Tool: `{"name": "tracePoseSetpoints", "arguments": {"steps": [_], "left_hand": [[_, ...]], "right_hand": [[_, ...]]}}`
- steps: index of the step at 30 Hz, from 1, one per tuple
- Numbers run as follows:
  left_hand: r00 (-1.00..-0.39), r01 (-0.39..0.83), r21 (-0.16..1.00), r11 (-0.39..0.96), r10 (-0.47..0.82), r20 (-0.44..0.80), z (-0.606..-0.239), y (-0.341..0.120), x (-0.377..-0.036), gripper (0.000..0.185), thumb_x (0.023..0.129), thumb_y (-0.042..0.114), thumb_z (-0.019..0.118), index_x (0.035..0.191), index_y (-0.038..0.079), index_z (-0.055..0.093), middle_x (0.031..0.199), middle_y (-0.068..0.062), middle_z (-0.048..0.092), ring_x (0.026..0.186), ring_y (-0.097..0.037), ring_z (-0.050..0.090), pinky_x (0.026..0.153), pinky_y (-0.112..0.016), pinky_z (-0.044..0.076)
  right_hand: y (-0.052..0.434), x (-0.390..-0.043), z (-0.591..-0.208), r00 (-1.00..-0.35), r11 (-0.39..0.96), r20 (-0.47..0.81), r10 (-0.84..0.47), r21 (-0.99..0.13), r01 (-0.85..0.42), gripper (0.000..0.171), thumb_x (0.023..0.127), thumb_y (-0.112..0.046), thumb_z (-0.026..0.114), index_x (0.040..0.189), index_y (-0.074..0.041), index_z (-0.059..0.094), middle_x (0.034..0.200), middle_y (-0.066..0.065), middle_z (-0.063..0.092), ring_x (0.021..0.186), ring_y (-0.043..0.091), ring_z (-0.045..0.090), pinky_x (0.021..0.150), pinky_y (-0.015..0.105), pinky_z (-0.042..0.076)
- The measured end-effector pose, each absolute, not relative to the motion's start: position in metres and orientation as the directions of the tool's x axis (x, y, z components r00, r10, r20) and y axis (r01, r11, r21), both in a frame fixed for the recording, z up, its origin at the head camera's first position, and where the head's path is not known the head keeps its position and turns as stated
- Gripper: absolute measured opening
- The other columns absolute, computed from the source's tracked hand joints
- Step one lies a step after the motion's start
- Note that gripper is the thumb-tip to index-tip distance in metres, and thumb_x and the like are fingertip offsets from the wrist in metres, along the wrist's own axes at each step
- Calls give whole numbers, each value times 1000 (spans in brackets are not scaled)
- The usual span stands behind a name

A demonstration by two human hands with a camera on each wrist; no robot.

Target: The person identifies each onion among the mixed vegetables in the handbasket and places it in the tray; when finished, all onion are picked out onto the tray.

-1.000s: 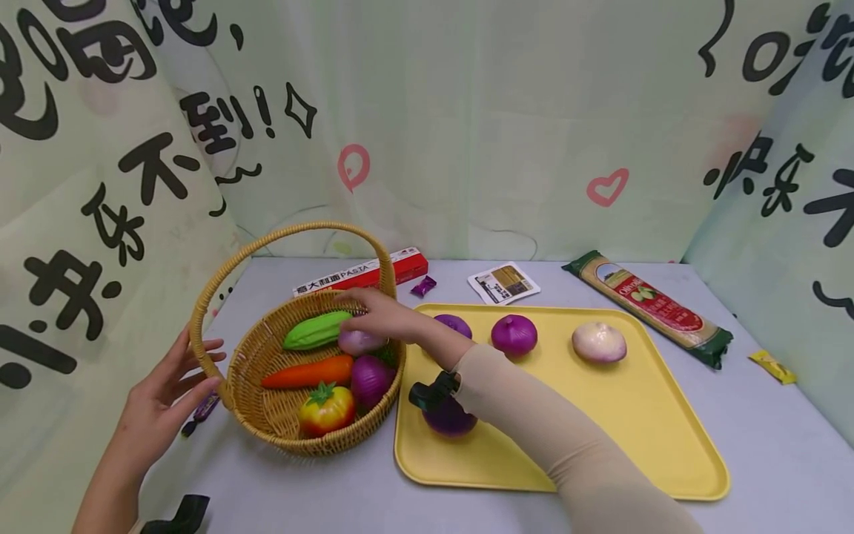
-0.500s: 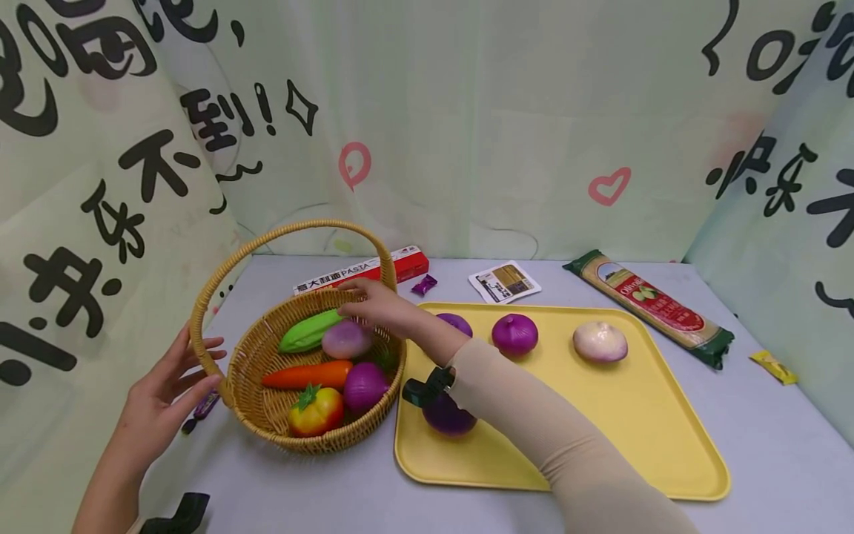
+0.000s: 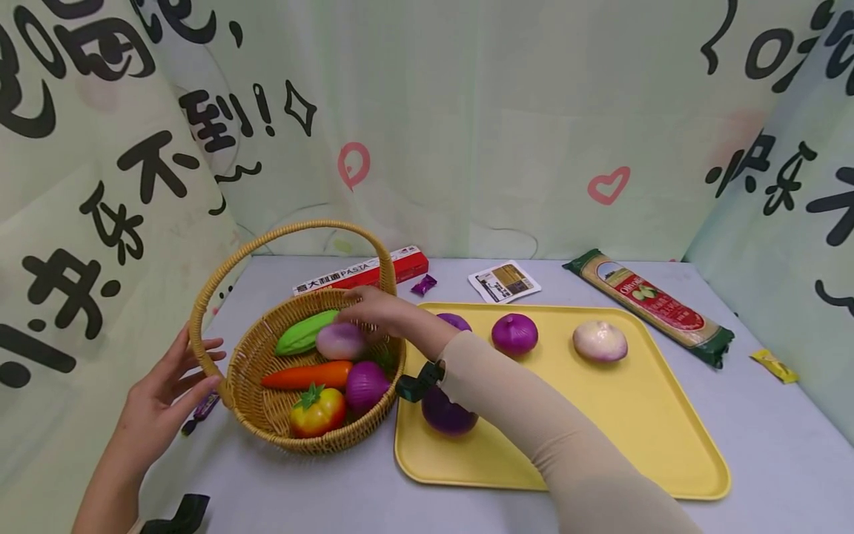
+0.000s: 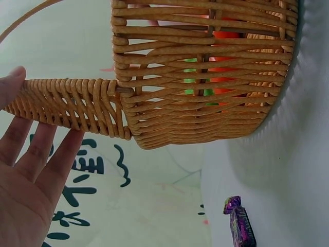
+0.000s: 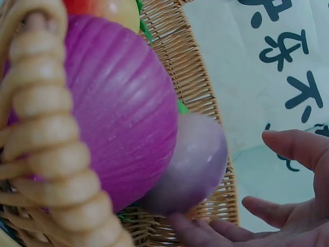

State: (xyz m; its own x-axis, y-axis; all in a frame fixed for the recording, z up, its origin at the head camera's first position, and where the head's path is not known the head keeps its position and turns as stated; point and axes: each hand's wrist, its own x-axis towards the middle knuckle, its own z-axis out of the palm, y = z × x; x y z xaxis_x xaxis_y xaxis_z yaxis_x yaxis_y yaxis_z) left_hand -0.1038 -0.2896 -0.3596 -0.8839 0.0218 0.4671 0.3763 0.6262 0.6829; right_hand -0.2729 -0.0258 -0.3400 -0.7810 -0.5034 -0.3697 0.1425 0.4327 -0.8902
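Fingers of the left hand (image 3: 167,393) lie straight and spread against the handle of the wicker basket (image 3: 267,415) on the bench (image 3: 280,489). Inside, a pale purple onion (image 3: 341,342) lies beside the green gourd (image 3: 303,334), just touching the relaxed, spread fingers of the right hand (image 3: 380,311) above it. A yellow tray (image 3: 640,423) sits to the right.

The red box (image 3: 363,275) behind the basket reads "PASTA"; the green packet (image 3: 650,305) seems to say "Olivoila".
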Motion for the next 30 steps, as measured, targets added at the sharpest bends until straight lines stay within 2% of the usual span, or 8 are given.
{"name": "tracePoseSetpoints", "arguments": {"steps": [4, 7, 11, 15, 19, 23, 30], "left_hand": [[-881, 383, 679, 627, 26, 473, -359, -290, -104, 87, 82, -10, 63, 151, 21, 20, 122, 36, 47, 106, 18, 51, 83, 1, 42], [-881, 382, 680, 625, 26, 472, -358, -289, -105, 86, 83, -9, 63, 151, 21, 20, 122, 36, 47, 106, 18, 51, 83, 1, 42], [-886, 374, 686, 624, 21, 464, -358, -289, -104, 86, 83, -8, 64, 151, 22, 20, 121, 36, 47, 106, 18, 51, 82, 2, 42], [-889, 367, 692, 622, 16, 457, -359, -289, -104, 87, 83, -8, 64, 151, 22, 20, 121, 36, 48, 106, 18, 51, 81, 2, 42], [-888, 370, 692, 620, 15, 460, -359, -289, -104, 87, 82, -8, 64, 151, 22, 20, 121, 35, 48, 106, 17, 51, 81, 2, 42], [-885, 376, 692, 617, 17, 465, -359, -289, -104, 87, 81, -10, 64, 151, 20, 21, 121, 35, 49, 106, 16, 51, 81, 1, 43], [-888, 371, 689, 623, 22, 459, -358, -289, -103, 86, 83, -8, 63, 151, 21, 20, 121, 36, 48, 106, 18, 51, 82, 1, 42]], "right_hand": [[-27, -275, -340, -772, 362, -385, -505, -907, 215, 63, 88, -16, 64, 143, -5, 35, 138, 12, 43, 122, 26, 48, 101, 44, 47], [-29, -277, -343, -753, 321, -426, -501, -900, 296, 54, 89, -15, 63, 137, -1, 44, 136, 14, 45, 122, 28, 48, 103, 44, 45], [-32, -279, -352, -710, 294, -519, -476, -855, 428, 38, 89, -16, 63, 123, -2, 57, 134, 15, 47, 122, 31, 47, 104, 50, 43], [-35, -278, -361, -673, 291, -588, -449, -808, 512, 42, 87, -14, 64, 125, -1, 52, 135, 17, 44, 125, 35, 45, 101, 56, 43], [-37, -278, -364, -657, 300, -604, -450, -796, 526, 49, 86, -15, 66, 129, -1, 46, 130, 17, 46, 119, 32, 49, 99, 53, 46], [-37, -278, -362, -660, 328, -607, -443, -795, 511, 47, 86, -17, 67, 127, -3, 48, 124, 15, 49, 112, 29, 52, 97, 50, 48], [-36, -279, -357, -661, 337, -608, -441, -794, 505, 52, 84, -18, 70, 127, -2, 47, 125, 15, 48, 114, 30, 51, 99, 51, 47]]}}
